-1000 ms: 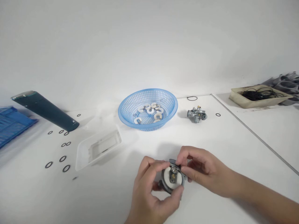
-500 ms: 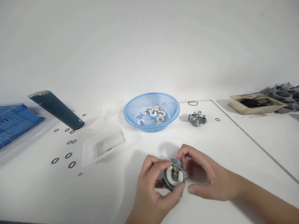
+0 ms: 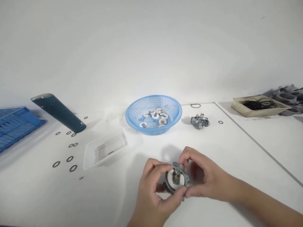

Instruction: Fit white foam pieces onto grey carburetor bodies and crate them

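Note:
A grey metal carburetor (image 3: 186, 178) is held up over the near part of the white table, its open underside facing me. A white C-shaped float (image 3: 170, 182) sits in it around brass parts. My left hand (image 3: 152, 192) grips the carburetor from the left, fingers along the upper edge and thumb at the lower right. My right hand (image 3: 209, 179) closes on its right side, index fingertip at the top and thumb at the lower edge near my left thumb. Its other fingers are curled and partly hidden.
A blue basket (image 3: 130, 120) holds several white floats. Right of it sit another carburetor (image 3: 200, 121) and rubber rings (image 3: 220, 122). A tray of black rings (image 3: 234, 105) stands far right. Left are a white plastic tray (image 3: 88, 156), loose rings (image 3: 73, 168), a dark tumbler (image 3: 59, 112) and a blue crate (image 3: 19, 126).
My right thumb has moved left onto the carburetor's lower edge, closing the gap there. The carburetor has tilted slightly to the left; my left hand keeps its grip.

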### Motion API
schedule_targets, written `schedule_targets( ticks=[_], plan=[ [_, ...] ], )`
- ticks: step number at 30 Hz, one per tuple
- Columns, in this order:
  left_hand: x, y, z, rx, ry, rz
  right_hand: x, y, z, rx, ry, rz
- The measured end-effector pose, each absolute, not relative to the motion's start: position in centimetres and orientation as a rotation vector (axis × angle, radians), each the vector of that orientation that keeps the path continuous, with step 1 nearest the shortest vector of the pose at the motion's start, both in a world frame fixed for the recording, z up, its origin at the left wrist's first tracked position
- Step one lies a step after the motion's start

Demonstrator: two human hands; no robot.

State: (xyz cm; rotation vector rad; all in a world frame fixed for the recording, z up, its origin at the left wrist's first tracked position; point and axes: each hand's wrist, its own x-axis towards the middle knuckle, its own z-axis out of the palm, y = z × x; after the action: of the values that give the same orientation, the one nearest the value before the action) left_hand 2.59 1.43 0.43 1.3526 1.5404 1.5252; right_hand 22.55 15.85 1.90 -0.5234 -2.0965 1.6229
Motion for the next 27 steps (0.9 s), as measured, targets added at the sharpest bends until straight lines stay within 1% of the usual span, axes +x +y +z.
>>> schedule_targets(
  ticks=[6,13,17,21,27],
  plan=[
    [2.3,1.4,0.2,1.392,1.527,1.512,22.2,15.7,1.9,-0.556,-2.211,1.559],
    [2.5,1.4,1.0,1.307,1.563,1.459,21.1,15.7,0.5,-0.385,-2.278,1.338],
    [2.7,1.4,1.0,1.291,1.556,1.49,20.9,15.4,0.5,-0.345,-2.286,1.29],
    [2.8,1.3,1.1,1.314,1.541,1.494,21.3,15.0,1.4,-0.296,-2.249,1.34],
    [2.6,1.4,1.6,1.37,1.516,1.47,22.6,15.6,2.5,-0.22,-2.076,1.596]
  ],
)
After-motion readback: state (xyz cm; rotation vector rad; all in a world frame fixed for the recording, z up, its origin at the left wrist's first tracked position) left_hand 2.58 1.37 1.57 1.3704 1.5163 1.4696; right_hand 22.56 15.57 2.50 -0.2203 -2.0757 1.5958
